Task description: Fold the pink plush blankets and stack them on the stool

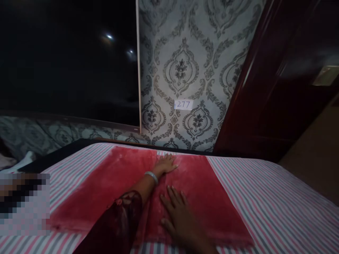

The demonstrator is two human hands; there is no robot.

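A red plush cloth point(103, 190) lies spread flat, with a crease or join running down its middle and a small gap at its far edge. My left hand point(165, 164), with a pale bracelet at the wrist and a dark patterned sleeve, rests palm down near that far edge, fingers stretched out. Closer to me, my right hand point(180, 215) lies flat on the right part of the cloth, its fingers apart. Neither hand grips anything.
Beneath the cloth is a striped sheet point(265, 190). A large dark screen point(69, 63) is on the patterned wall point(180, 53), beside a paper label point(183, 104) reading 277. A dark red door or cabinet point(270, 77) stands right. A blurred patch covers the lower left.
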